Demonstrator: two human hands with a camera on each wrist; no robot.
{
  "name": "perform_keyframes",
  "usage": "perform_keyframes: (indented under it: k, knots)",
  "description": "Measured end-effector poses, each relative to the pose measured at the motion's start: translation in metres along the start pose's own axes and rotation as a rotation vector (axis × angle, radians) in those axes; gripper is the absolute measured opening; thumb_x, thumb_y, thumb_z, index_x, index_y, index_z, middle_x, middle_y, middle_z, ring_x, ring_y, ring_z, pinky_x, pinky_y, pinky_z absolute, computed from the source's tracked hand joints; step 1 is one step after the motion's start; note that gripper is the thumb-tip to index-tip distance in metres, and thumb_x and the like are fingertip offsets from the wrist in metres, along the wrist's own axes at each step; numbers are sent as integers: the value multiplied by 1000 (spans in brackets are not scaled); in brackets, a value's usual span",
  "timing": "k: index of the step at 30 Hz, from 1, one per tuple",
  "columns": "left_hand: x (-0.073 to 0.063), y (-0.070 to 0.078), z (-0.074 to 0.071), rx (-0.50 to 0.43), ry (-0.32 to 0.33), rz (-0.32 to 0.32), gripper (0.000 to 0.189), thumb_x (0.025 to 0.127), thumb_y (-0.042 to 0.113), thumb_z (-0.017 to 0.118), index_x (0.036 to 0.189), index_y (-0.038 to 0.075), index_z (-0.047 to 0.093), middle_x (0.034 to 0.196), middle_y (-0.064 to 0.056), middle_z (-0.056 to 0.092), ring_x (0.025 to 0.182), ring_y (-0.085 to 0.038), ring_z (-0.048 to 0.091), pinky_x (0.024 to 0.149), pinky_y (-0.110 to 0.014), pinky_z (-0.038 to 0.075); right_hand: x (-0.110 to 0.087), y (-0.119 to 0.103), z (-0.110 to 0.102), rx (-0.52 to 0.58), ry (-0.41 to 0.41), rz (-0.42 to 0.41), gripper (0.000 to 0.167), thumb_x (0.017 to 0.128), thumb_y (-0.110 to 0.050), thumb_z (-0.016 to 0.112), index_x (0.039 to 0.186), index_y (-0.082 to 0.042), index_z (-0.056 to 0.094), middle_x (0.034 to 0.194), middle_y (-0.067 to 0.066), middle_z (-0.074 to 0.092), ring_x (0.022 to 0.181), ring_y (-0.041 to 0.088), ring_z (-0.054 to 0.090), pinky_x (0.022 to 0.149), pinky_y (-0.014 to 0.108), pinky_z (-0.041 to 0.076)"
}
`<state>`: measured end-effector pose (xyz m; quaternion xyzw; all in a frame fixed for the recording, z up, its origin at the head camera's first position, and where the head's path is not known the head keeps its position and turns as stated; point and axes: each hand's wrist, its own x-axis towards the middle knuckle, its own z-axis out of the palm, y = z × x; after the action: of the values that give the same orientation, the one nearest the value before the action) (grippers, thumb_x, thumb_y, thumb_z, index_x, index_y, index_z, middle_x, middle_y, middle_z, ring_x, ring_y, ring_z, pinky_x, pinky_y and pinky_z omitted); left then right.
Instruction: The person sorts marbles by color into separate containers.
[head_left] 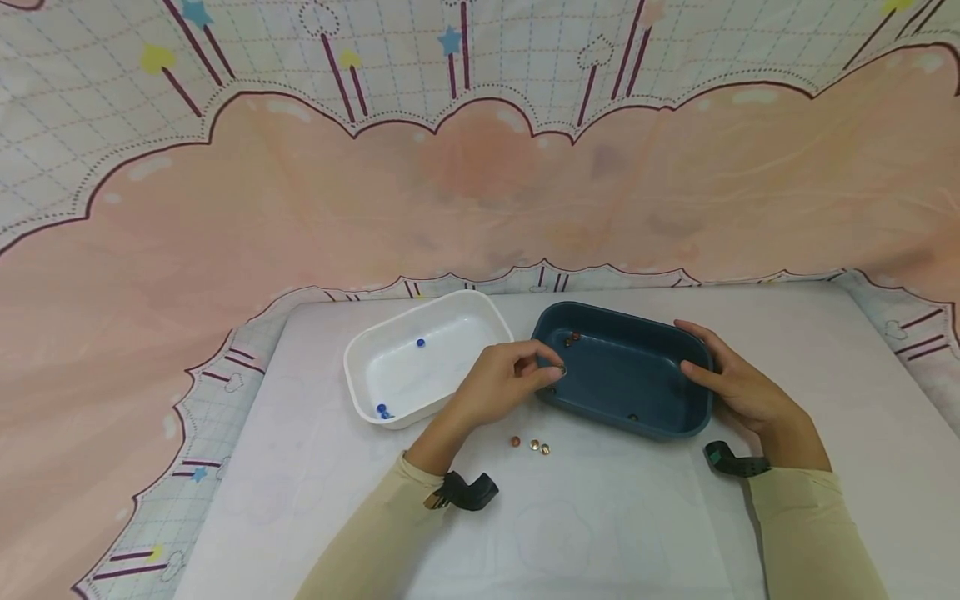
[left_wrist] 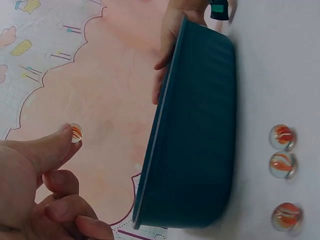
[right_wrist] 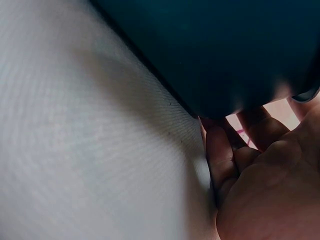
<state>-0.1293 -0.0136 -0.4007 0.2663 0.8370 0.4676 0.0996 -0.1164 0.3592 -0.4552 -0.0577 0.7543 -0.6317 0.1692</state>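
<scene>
My left hand [head_left: 495,383] pinches a clear marble with orange stripes [left_wrist: 76,133] between thumb and index finger. It is above the left end of a dark teal tray [head_left: 622,375]. My right hand [head_left: 746,398] holds that tray's right end, thumb over the rim and fingers round the outside; the right wrist view shows fingers [right_wrist: 220,150] close under the tray's outer wall. Several small marbles [head_left: 573,337] lie inside the tray. In front of it, three orange-swirled marbles [left_wrist: 283,137] rest on the white table.
Left of the teal tray stands a white tray [head_left: 360,375], holding a few blue marbles [head_left: 421,342]. The white tabletop [head_left: 600,517] extends toward me. A patterned peach cloth [head_left: 480,200] hangs behind the table.
</scene>
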Motion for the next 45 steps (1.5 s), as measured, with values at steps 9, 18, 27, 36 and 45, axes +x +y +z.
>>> perform_keyframes:
  k: [9, 18, 27, 36, 45]
  knots:
    - [8, 3, -3, 14, 6, 0, 15, 98, 31, 69, 111, 23, 74, 63, 4, 44, 56, -10, 39, 55, -24, 33, 0, -1, 1, 4, 3, 18, 73, 105, -13, 55, 164, -29, 15, 170, 18, -14, 153, 51, -12, 113, 80, -1]
    - [11, 4, -4, 6, 5, -3, 16, 99, 31, 69, 111, 23, 74, 63, 4, 44, 56, -10, 39, 54, -25, 32, 0, 0, 0, 0, 5, 9, 73, 105, -12, 56, 164, -28, 16, 170, 17, -14, 154, 50, -14, 113, 81, -3]
    - [13, 5, -4, 4, 6, 4, 17, 99, 31, 69, 112, 22, 73, 64, 4, 44, 57, -10, 39, 55, -25, 32, 0, 1, 0, 0, 9, 1, 73, 105, -12, 56, 164, -27, 17, 171, 16, -15, 154, 48, -16, 113, 80, -5]
    - [13, 7, -5, 5, 6, 6, 26, 99, 32, 68, 118, 15, 73, 65, 4, 43, 57, -10, 39, 56, -25, 32, 1, 2, -1, 12, -3, 6, 73, 105, -11, 55, 164, -29, 16, 171, 17, -13, 154, 49, -13, 113, 80, -3]
    - [11, 7, -6, 10, 10, -2, 21, 99, 32, 68, 115, 19, 73, 64, 4, 43, 57, -10, 39, 55, -25, 32, 1, 1, -1, 18, 3, 21, 74, 105, -12, 56, 164, -29, 16, 171, 16, -13, 154, 49, -13, 114, 79, -2]
